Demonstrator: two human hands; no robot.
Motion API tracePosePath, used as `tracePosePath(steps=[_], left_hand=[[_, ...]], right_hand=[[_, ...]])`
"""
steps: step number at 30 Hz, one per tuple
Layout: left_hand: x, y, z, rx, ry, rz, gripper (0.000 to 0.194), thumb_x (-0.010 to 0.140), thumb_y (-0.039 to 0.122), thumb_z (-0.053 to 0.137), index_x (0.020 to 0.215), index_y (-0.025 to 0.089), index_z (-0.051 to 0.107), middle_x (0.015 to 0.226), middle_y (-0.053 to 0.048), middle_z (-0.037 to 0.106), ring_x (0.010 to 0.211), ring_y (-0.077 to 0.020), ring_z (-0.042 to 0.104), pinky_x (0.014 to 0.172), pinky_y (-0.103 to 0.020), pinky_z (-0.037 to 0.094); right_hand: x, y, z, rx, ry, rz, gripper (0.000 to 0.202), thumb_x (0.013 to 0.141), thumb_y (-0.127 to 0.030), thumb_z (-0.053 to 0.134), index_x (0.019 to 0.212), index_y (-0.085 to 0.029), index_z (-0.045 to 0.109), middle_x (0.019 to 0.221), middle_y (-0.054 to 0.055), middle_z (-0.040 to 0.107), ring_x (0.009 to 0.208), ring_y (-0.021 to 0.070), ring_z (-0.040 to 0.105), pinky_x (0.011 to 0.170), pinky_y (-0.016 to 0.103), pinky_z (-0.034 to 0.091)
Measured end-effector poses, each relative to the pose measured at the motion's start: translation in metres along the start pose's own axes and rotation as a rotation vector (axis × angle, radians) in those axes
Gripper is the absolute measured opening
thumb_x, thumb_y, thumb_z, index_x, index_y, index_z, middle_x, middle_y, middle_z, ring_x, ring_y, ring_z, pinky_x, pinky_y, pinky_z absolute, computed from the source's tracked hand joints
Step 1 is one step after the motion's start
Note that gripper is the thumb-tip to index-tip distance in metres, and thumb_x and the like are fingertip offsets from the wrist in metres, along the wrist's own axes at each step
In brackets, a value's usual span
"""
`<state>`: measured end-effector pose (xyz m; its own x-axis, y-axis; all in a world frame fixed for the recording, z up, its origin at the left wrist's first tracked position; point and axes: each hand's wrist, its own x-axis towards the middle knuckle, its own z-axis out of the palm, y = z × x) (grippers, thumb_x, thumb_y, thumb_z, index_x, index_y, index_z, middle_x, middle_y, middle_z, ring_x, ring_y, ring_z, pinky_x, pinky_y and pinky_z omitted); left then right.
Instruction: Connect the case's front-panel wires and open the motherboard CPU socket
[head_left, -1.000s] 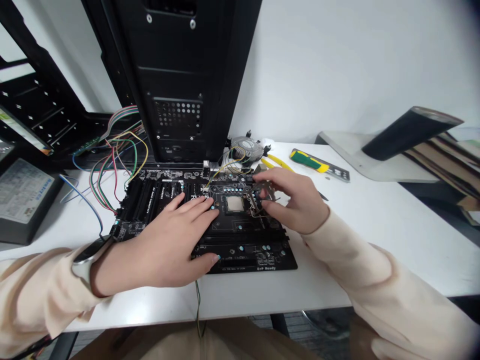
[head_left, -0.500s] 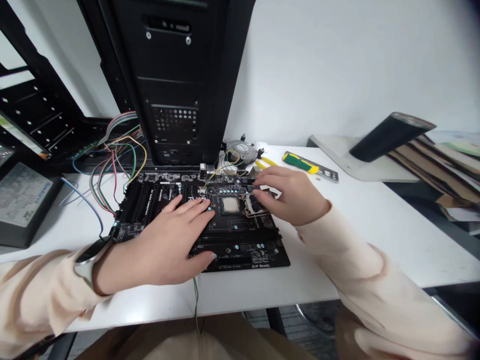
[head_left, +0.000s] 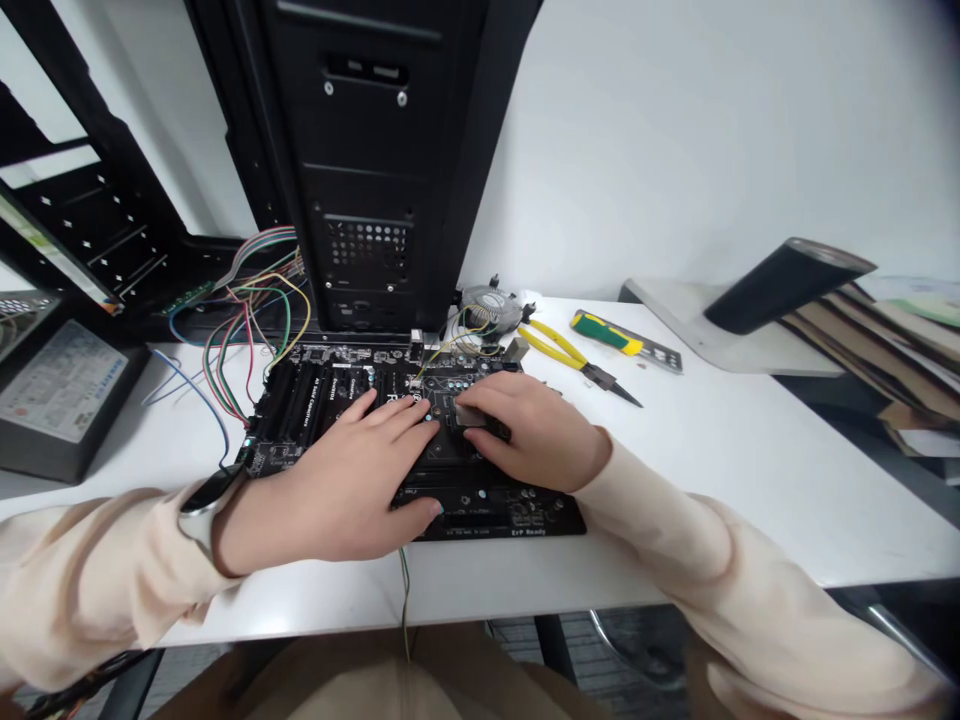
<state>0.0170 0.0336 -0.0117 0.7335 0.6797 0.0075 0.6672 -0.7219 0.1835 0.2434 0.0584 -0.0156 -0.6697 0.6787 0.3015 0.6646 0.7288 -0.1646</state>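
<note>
My left hand (head_left: 356, 480) lies flat with fingers stretched over the black motherboard (head_left: 465, 525), pressing on its middle, and grips nothing. At the processor socket, my right hand (head_left: 525, 430) has its thumb and fingers at opposite edges of a grey metal processor (head_left: 470, 416). Whether the processor is lifted from the socket cannot be made out. That hand covers the socket's hinged metal frame and much of the area right of it.
A black computer case (head_left: 367, 180) stands behind the board, with coloured wires (head_left: 255, 310) at its left. Yellow-handled pliers (head_left: 574, 360), a green screwdriver (head_left: 606, 332) and a fan cooler (head_left: 489, 308) lie behind right. A power supply (head_left: 64, 395) sits at left.
My right hand has moved left from the raised socket frame onto the processor. The pliers have come into fuller view. My left hand stays on the board, and the whole view has shifted slightly.
</note>
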Motion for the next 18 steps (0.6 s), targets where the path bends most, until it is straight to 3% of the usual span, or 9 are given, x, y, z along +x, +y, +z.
tracePosePath(steps=[7,12,15,18], left_hand=[[0.0,0.0,0.001,0.028,-0.014,0.0,0.064,0.084,0.048,0.048,0.136,0.009,0.045,0.145,-0.019,0.043,0.137,-0.0328,0.036,0.115,-0.053,0.02],[0.001,0.001,-0.001,0.0,-0.007,0.002,0.061,0.084,0.046,0.049,0.133,0.01,0.048,0.143,-0.02,0.045,0.136,-0.0336,0.037,0.113,-0.056,0.022],[0.001,0.0,-0.002,-0.009,-0.013,-0.003,0.061,0.083,0.046,0.05,0.133,0.01,0.048,0.143,-0.02,0.045,0.136,-0.0345,0.037,0.113,-0.057,0.023],[0.0,0.0,-0.002,-0.011,-0.02,-0.006,0.062,0.083,0.045,0.05,0.134,0.011,0.047,0.145,-0.02,0.044,0.137,-0.0346,0.036,0.113,-0.058,0.024]], right_hand=[[0.001,0.0,-0.002,0.102,0.034,0.028,0.024,0.075,-0.016,0.057,0.099,-0.014,0.058,0.098,0.012,0.063,0.09,0.023,0.058,0.08,0.038,0.051],[0.003,-0.001,-0.001,0.152,0.155,0.03,0.021,0.077,-0.007,0.051,0.095,-0.018,0.057,0.09,0.007,0.062,0.086,0.0187,0.059,0.074,0.033,0.052],[0.002,-0.002,-0.007,0.22,0.177,0.059,0.022,0.078,-0.01,0.054,0.098,-0.019,0.06,0.09,0.006,0.065,0.078,0.0168,0.06,0.07,0.033,0.053],[-0.004,0.004,-0.022,0.421,0.408,0.24,0.023,0.077,-0.018,0.062,0.1,-0.021,0.061,0.088,0.004,0.064,0.073,0.0147,0.061,0.069,0.031,0.054]])
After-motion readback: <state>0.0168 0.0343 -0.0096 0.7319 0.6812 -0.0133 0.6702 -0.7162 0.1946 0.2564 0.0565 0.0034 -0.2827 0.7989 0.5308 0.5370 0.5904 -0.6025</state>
